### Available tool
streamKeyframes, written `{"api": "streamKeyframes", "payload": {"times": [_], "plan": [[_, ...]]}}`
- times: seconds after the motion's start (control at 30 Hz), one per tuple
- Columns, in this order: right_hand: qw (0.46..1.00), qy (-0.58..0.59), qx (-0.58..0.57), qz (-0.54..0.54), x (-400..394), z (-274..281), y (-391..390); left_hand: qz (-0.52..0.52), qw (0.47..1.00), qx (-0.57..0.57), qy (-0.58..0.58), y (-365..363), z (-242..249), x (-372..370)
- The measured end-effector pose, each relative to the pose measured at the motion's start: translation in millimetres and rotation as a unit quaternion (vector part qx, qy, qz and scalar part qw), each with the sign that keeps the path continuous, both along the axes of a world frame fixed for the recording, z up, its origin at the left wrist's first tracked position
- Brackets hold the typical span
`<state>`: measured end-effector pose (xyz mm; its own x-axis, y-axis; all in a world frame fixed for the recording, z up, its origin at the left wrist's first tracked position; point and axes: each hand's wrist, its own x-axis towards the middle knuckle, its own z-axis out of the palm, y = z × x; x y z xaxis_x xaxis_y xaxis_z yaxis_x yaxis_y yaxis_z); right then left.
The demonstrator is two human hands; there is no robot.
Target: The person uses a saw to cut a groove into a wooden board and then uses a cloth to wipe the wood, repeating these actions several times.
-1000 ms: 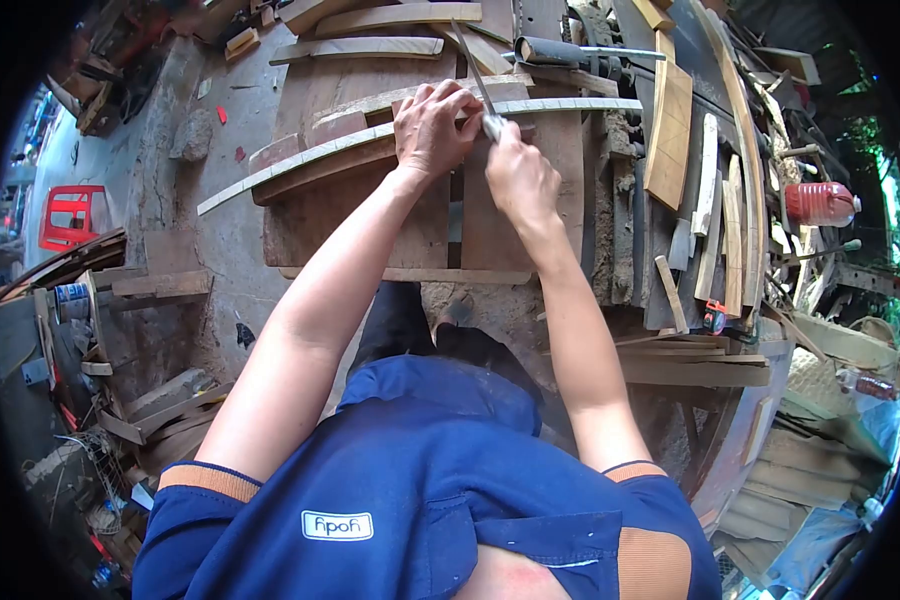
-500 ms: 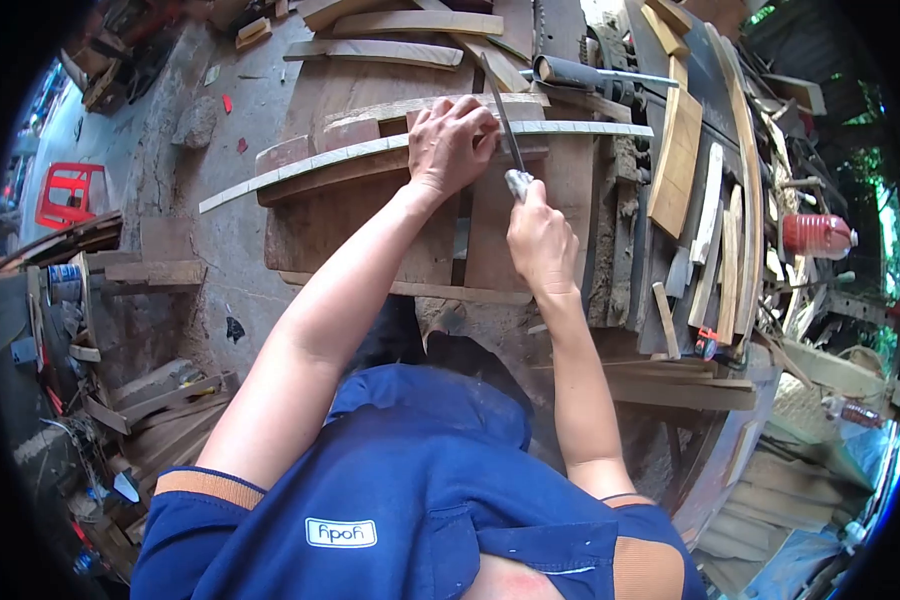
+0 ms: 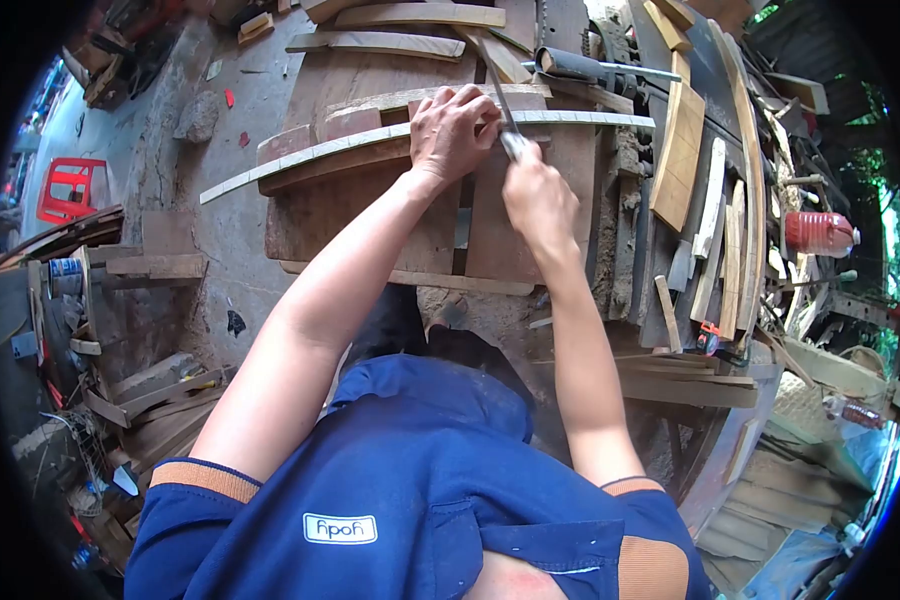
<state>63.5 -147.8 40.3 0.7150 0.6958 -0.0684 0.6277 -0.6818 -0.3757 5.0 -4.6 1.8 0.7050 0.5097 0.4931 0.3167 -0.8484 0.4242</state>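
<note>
A long, thin, slightly curved wooden strip (image 3: 340, 147) lies across the workbench boards, with evenly spaced cross lines along its pale edge. My left hand (image 3: 452, 133) is closed over its middle, fingers bent around it. Just to the right, my right hand (image 3: 540, 195) grips the light-coloured handle of a hand saw (image 3: 500, 95). The saw's narrow blade, seen nearly edge-on, crosses the strip close to my left fingertips and points away from me. Beneath the strip sit reddish-brown wood blocks (image 3: 285, 147).
Several curved wood pieces (image 3: 375, 43) lie at the far side of the bench (image 3: 360, 235). A dark cylinder with a rod (image 3: 570, 64) rests at the back right. More boards (image 3: 678, 150), a red jug (image 3: 818, 233) and a tape measure (image 3: 708, 338) are on the right. A red plastic chair (image 3: 70, 190) stands left.
My right hand and the saw have pushed forward, away from me, so the handle is now close to the strip. My left hand stays in place on the strip.
</note>
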Motion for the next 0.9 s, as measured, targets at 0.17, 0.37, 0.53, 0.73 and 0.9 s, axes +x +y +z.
{"api": "streamKeyframes", "payload": {"times": [0.17,0.37,0.53,0.73,0.9], "plan": [[0.999,-0.031,0.019,-0.008,0,-7,5,0.001,1.0,0.001,0.014,-1,-1,0],[1.0,-0.019,-0.005,0.008,-11,2,-16,0.009,1.0,0.007,0.022,0,0,0],[0.999,-0.042,0.01,-0.002,2,-6,11,0.0,1.0,0.006,0.017,2,-2,1],[1.0,-0.011,-0.012,0.013,-4,4,-7,0.002,1.0,0.0,0.022,0,0,-1],[1.0,-0.02,0.0,-0.002,5,-5,9,0.004,1.0,0.004,0.015,-1,-3,1]]}}
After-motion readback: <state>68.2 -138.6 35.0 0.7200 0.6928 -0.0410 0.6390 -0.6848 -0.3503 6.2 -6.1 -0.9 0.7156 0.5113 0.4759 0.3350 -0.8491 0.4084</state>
